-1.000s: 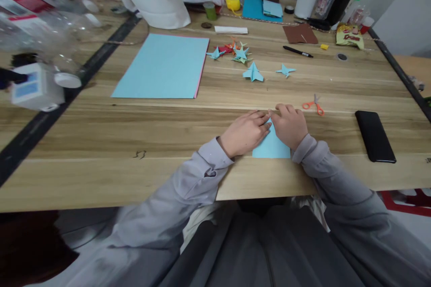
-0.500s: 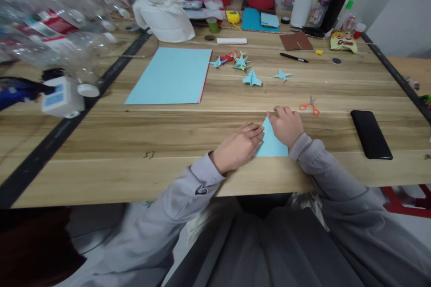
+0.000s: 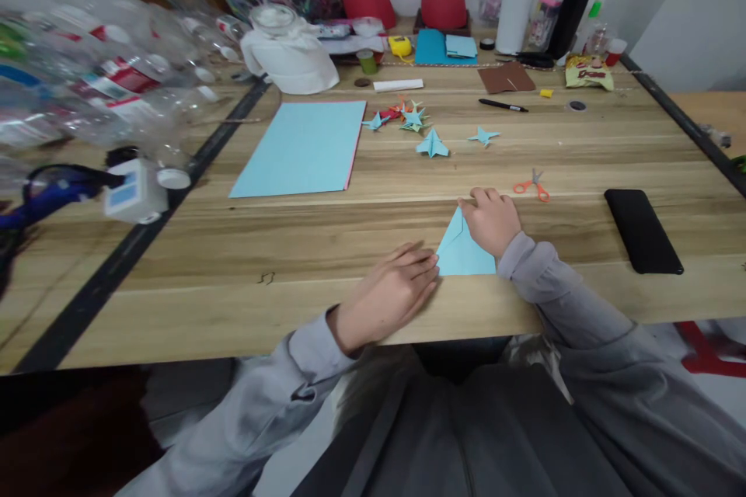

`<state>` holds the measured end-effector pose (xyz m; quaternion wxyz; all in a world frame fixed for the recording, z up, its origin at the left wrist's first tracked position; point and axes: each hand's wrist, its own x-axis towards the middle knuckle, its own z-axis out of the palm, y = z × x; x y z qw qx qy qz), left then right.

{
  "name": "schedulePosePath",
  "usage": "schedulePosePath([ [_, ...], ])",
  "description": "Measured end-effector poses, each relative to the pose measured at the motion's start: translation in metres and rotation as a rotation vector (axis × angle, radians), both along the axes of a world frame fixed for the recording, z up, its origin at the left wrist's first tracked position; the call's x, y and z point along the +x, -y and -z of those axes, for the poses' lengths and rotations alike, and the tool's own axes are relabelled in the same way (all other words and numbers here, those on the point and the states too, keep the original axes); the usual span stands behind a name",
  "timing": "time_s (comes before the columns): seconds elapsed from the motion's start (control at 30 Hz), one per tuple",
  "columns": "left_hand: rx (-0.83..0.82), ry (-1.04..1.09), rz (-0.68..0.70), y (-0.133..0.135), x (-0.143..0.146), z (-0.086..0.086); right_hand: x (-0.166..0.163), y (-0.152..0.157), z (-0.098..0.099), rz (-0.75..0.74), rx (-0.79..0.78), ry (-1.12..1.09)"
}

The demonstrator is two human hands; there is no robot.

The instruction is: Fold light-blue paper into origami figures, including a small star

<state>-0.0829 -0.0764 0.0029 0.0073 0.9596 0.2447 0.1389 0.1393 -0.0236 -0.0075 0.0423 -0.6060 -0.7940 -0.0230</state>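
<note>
A light blue paper folded to a triangle (image 3: 459,252) lies near the table's front edge. My right hand (image 3: 491,219) rests on its upper right side, fingers curled and pressing the paper down by its tip. My left hand (image 3: 389,293) lies flat on the wooden table (image 3: 245,248) with fingers stretched out, their tips touching the paper's lower left corner. Grey sleeves cover both arms.
A stack of blue sheets (image 3: 301,146) lies at the left middle. Several folded paper planes (image 3: 432,143) sit beyond, with orange scissors (image 3: 531,185), a black pen (image 3: 502,105) and a black phone (image 3: 642,230) to the right. Plastic bottles (image 3: 110,78) crowd the left.
My left hand has slid down the paper's left edge toward the front of the table, uncovering the fold. My right hand stays at the tip. The view has tilted up.
</note>
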Motion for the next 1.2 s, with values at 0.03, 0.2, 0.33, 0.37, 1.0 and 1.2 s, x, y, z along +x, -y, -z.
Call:
schedulePosePath([
  [0.03, 0.005, 0.004, -0.001, 0.001, -0.001, -0.002, 0.0, 0.0, 0.0, 0.001, -0.002, -0.002],
  [0.2, -0.065, 0.083, 0.05, -0.012, -0.006, -0.014, 0.001, -0.001, 0.0, -0.002, -0.011, -0.015],
  [0.33, -0.169, 0.274, -0.281, -0.043, 0.007, -0.024, 0.002, -0.003, 0.0, -0.009, -0.024, -0.033],
  [0.37, -0.215, 0.265, -0.416, -0.052, 0.015, -0.026, 0.003, -0.003, 0.0, -0.011, -0.025, -0.037],
  [1.0, -0.411, 0.169, -0.484, -0.079, 0.066, 0.002, 0.013, -0.006, 0.008, -0.15, 0.108, -0.213],
  [1.2, 0.0, 0.136, -0.277, -0.078, 0.059, -0.004, 0.017, -0.003, -0.004, -0.194, 0.403, -0.174],
])
